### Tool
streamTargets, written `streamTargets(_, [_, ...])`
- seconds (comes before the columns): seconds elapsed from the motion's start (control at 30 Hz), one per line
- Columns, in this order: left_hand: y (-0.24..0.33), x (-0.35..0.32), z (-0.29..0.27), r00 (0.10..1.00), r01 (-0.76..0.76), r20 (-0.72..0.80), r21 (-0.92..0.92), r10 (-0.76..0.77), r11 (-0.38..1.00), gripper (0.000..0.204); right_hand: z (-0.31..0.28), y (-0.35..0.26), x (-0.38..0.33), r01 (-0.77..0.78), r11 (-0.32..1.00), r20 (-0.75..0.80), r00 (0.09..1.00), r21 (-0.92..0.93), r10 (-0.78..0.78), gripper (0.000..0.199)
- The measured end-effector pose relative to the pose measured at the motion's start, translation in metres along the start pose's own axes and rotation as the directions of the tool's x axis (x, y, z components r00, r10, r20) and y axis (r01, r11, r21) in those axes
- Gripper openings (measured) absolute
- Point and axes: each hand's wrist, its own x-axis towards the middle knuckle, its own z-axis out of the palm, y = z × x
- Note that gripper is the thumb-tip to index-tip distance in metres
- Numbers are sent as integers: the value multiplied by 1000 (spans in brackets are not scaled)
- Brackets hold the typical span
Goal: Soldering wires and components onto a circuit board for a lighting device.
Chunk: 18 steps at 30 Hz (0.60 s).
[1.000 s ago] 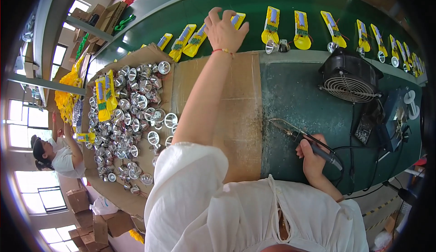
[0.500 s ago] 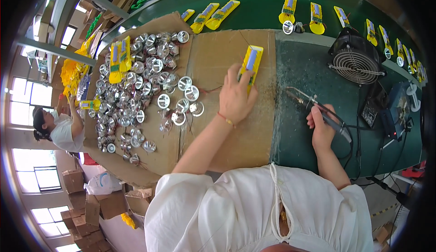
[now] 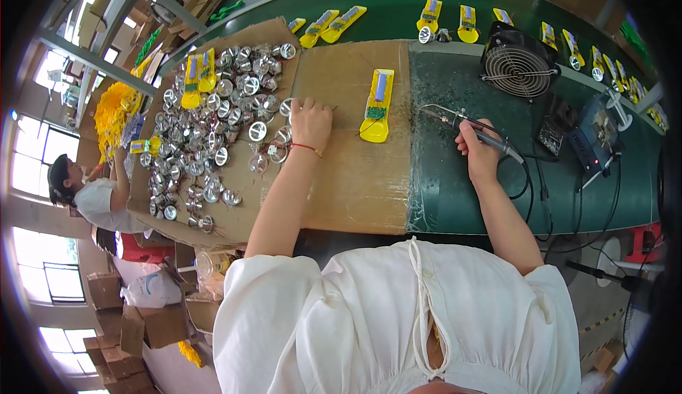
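Note:
My right hand [image 3: 480,147] is closed round the grey handle of a soldering iron [image 3: 490,140], whose bent metal tip points left over the green mat. At the right edge of a pile of silver reflector lamp cups [image 3: 222,156], my left hand [image 3: 312,126] rests with curled fingers. A thin wire shows beside its fingertips; whatever lies under them is hidden. Between my hands, apart from both, a yellow flashlight housing [image 3: 375,128] lies on the cardboard [image 3: 348,174]. It carries a blue-purple battery and a small green circuit board.
Two yellow housings [image 3: 199,78] lie on the lamp pile. More housings [image 3: 429,16] line the green belt behind. A black fan [image 3: 517,67] and a blue soldering station [image 3: 595,142] with trailing cables stand at right. Another person [image 3: 99,195] works at far left.
My left hand has left the yellow housing and moved left to the lamp cups. The housing now lies uncovered. The soldering iron stays in my right hand; the whole view has shifted slightly.

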Motion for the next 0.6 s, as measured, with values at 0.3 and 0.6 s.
streamTargets(0.3, [33, -9, -28, 869, 441, 339, -860, -360, 256, 17, -7, -2, 0, -21, 1000, -19, 1000, 16, 21, 15])
streamTargets(0.6, [64, -16, -31, 833, 463, 434, -886, -343, 4, 19, 8, -13, -13, 5, 996, 40, 999, -92, -1, 14])
